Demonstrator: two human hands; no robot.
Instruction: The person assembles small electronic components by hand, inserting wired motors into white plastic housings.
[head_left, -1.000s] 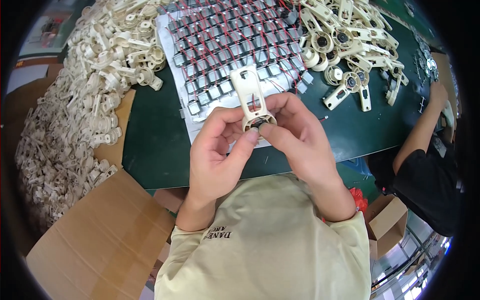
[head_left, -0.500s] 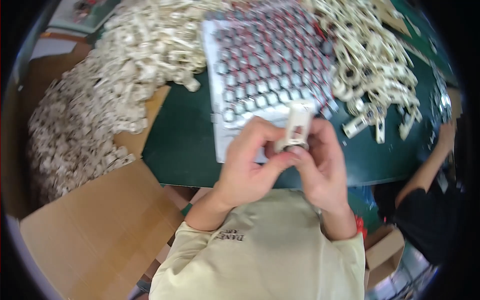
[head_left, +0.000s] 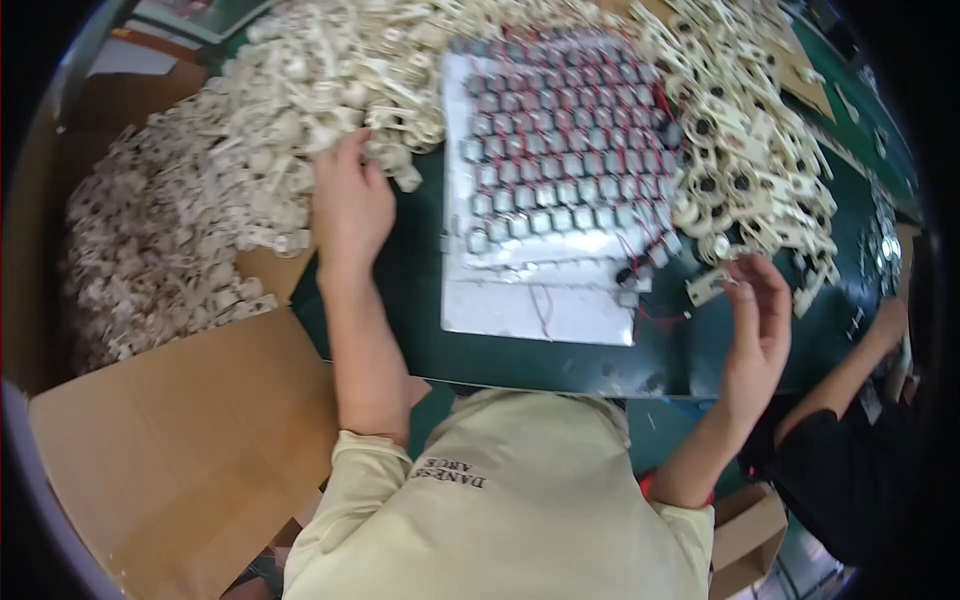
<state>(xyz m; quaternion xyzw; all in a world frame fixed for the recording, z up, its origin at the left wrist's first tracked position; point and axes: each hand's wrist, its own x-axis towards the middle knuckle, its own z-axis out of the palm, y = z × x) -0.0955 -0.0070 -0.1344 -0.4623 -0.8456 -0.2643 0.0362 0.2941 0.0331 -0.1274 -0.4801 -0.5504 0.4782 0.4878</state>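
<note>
My left hand point(head_left: 354, 205) reaches into the near edge of a large heap of cream plastic parts point(head_left: 270, 130). Its fingers are apart among the pieces, and I see nothing held in them. Over to the right, my right hand point(head_left: 758, 312) has its thumb and fingertips closed around a cream plastic part point(head_left: 733, 279), mostly hidden by the fingers. That hand is at the near edge of a second pile of long cream parts point(head_left: 745, 180) with round ends, several with dark centres. A single cream piece point(head_left: 704, 290) lies beside the fingertips.
Between the piles, a white sheet point(head_left: 540, 312) bears rows of small grey motor-like pieces point(head_left: 560, 165) with red wires. A loose wired piece point(head_left: 628, 297) lies at its near right corner. An open cardboard box point(head_left: 190, 450) stands at left. Another person's arm point(head_left: 850, 365) is at right.
My hands were together at the middle, holding a cream plastic part. They have separated: the left has gone to the left heap, the right to the right pile. The view has shifted slightly.
</note>
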